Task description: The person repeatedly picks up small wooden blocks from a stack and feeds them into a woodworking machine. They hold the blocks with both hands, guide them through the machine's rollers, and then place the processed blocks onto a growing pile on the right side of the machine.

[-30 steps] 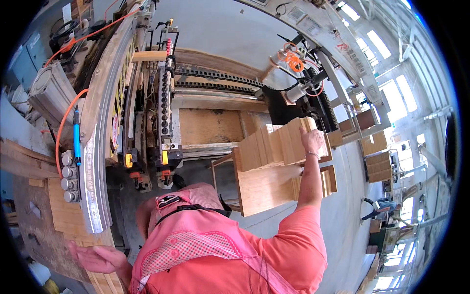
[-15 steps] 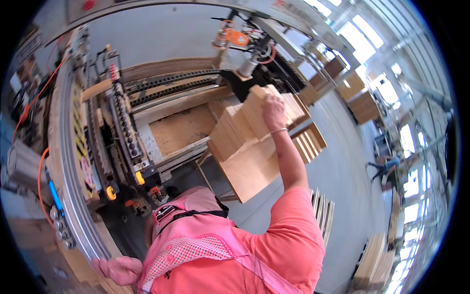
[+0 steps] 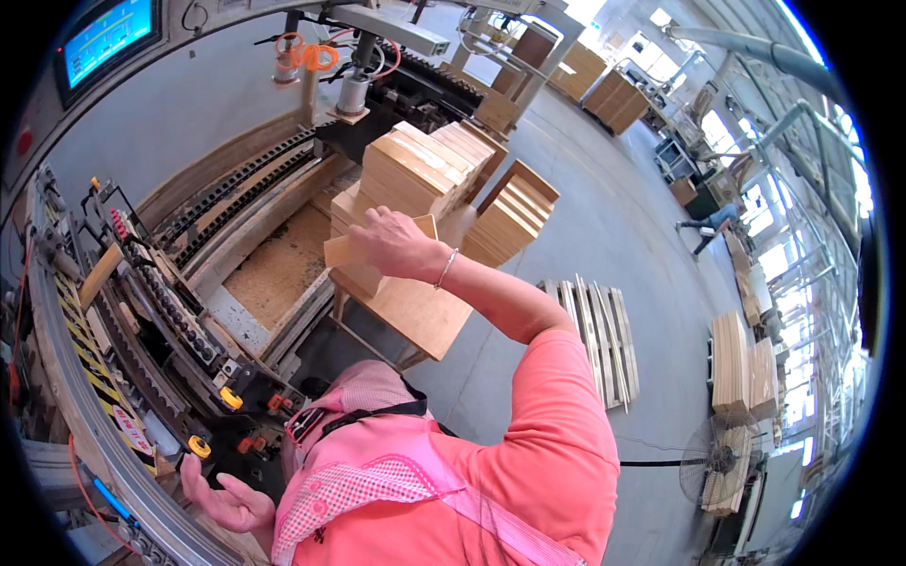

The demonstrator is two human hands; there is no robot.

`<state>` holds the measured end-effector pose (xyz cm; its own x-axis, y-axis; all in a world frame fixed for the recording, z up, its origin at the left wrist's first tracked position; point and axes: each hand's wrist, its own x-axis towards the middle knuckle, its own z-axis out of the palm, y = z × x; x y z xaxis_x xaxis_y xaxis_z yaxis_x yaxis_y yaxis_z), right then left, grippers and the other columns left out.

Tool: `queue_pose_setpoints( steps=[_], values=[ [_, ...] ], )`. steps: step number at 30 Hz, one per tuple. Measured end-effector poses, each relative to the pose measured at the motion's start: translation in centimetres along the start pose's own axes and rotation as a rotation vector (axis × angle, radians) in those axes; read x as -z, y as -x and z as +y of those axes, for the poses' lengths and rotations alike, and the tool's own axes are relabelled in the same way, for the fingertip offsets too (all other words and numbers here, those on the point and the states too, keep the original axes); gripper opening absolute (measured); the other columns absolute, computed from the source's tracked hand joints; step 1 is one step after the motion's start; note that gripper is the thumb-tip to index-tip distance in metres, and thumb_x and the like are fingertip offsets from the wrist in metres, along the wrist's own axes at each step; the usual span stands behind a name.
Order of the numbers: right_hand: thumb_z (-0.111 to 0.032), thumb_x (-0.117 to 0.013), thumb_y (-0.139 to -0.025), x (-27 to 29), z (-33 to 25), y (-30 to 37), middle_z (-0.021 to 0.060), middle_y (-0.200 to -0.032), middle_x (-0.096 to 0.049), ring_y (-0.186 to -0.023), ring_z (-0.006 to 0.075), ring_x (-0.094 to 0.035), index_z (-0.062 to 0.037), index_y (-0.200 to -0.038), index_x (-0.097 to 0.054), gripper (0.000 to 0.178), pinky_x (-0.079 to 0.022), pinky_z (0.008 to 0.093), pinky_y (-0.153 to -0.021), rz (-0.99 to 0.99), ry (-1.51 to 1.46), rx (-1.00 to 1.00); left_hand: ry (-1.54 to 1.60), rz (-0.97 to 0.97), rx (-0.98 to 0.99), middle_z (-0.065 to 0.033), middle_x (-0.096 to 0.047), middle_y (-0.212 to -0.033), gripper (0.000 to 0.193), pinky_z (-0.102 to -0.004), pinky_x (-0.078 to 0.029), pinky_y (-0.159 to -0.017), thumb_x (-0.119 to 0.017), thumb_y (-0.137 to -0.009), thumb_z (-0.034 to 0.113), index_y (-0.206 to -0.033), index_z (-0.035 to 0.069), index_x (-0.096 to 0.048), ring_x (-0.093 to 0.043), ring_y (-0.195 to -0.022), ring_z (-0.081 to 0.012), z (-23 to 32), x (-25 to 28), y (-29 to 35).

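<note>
right hand dropped off stack top, now clamped round thin wooden panel beside wood stack; left hand loose, empty

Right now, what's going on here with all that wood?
A person in a pink top stands beside a woodworking machine. The right hand grips a thin wooden panel at the stacks of panels on a small wooden table. The left hand hangs open and empty by the machine's rail.
</note>
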<state>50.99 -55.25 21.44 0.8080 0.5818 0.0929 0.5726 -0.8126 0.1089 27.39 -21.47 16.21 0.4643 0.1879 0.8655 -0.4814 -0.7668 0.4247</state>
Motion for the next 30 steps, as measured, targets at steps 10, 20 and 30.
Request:
queue_pose_setpoints(
  steps=[10,20,30],
  values=[
    [-0.021,-0.065,-0.066,-4.9,-7.9,-18.9,0.013,-0.091,-0.055,-0.093,0.0289,-0.052,-0.0058,-0.088,-0.057,0.028,-0.044,0.04,-0.079,0.047,-0.048,0.443,-0.202,0.048,0.315,-0.0228,-0.054,-0.11,0.031,-0.0433,-0.043,-0.087,-0.047,-0.082,-0.003,-0.113,-0.005,-0.044,-0.054,-0.098,-0.0353,-0.9,1.1,0.8],
    [-0.031,-0.072,-0.067,-9.8,-23.7,-41.8,0.0143,-0.093,-0.059,-0.089,0.0307,-0.058,-0.005,-0.093,-0.058,0.039,-0.048,0.0397,-0.077,0.103,-0.293,0.743,-0.496,0.094,0.59,-0.0181,-0.061,-0.099,0.023,-0.0384,-0.047,-0.079,-0.05,-0.076,-0.006,-0.099,-0.002,-0.054,-0.059,-0.089,-0.0323,-3.2,-2.5,-1.7],
    [-0.035,-0.07,-0.067,-14.2,-33.9,-55.1,0.0145,-0.093,-0.064,-0.086,0.0272,-0.062,-0.0048,-0.088,-0.066,0.037,-0.05,0.0367,-0.078,-0.064,-0.14,0.746,-0.671,0.112,0.802,-0.0146,-0.064,-0.092,0.024,-0.0353,-0.048,-0.071,-0.053,-0.071,-0.009,-0.093,0.0,-0.058,-0.061,-0.081,-0.03,-5.3,-7.9,-2.7]
  ],
)
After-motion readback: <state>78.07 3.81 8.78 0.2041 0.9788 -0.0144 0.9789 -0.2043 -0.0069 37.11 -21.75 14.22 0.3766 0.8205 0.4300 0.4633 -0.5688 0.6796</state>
